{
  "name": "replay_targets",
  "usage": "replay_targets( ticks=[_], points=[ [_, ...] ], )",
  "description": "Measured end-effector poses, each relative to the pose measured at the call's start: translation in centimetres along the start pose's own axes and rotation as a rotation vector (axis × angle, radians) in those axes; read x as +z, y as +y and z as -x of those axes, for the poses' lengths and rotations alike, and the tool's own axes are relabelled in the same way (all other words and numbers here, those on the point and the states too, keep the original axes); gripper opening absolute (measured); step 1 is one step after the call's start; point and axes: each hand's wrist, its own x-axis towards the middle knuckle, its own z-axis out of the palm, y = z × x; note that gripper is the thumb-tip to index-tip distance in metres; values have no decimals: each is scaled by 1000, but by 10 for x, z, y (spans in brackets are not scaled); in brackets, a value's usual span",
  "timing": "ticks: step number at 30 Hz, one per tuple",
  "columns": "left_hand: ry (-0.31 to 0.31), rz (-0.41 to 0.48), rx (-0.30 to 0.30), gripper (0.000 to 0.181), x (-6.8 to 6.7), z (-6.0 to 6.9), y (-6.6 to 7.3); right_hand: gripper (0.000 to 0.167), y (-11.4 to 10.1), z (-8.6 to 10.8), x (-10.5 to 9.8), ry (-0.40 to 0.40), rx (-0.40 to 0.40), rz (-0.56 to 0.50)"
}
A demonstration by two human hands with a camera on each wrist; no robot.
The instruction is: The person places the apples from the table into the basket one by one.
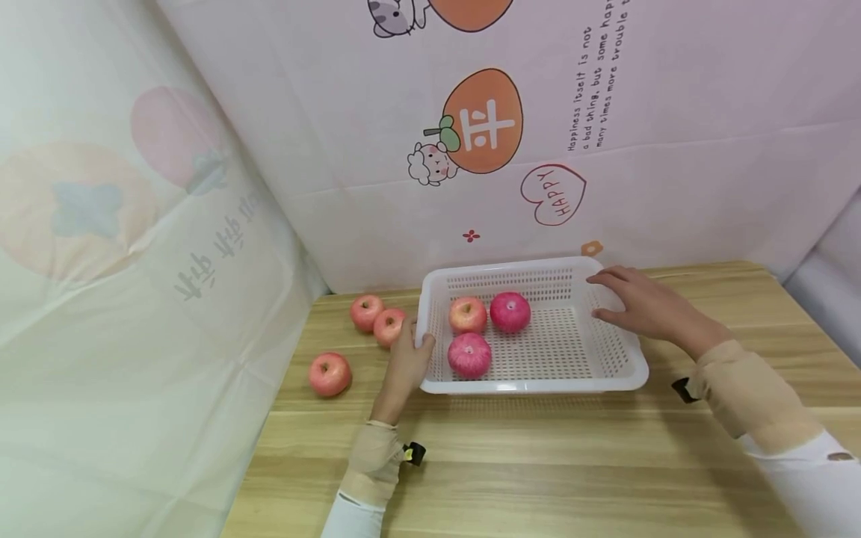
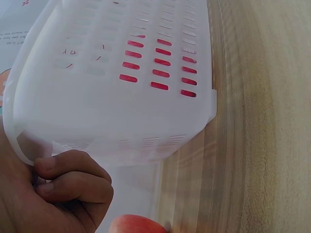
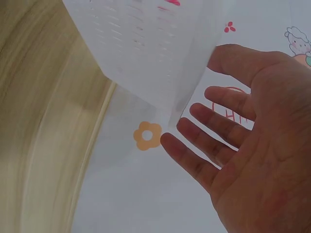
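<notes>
A white plastic basket [image 1: 538,385] with slotted walls stands on the wooden table. Inside it, at the left, are a red-yellow apple [image 1: 467,314] and two bright pink round fruits [image 1: 510,311], whose kind is unclear. My left hand [image 1: 408,360] grips the basket's left rim; in the left wrist view its fingers [image 2: 80,177] curl at the rim. At the basket's right end is my right hand [image 1: 642,302], thumb above the inside. Its fingers [image 3: 228,116] are spread and loosely bent in the right wrist view, beside the rim, without gripping it.
Two apples [image 1: 366,312] lie just left of the basket, one partly behind my left hand. Another apple [image 1: 330,374] sits nearer the table's left edge. A printed cloth [image 1: 377,224] hangs along the table's back edge, and a pale cloth [image 1: 222,373] along the left side.
</notes>
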Motion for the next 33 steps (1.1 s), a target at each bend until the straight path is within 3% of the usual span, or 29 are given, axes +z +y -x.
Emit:
replay_targets(
  ticks=[10, 18, 26, 33],
  points=[
    [0, 13, 7, 42, -1, 0, 1, 57, 6, 9, 11, 103, 59, -52],
    [8, 5, 17, 40, 0, 1, 0, 44, 8, 17, 27, 255, 85, -112],
    [6, 9, 13, 41, -1, 1, 1, 51, 3, 24, 36, 239, 252, -198],
    [6, 8, 7, 42, 1, 0, -1, 59, 0, 25, 45, 242, 327, -263]
  ],
)
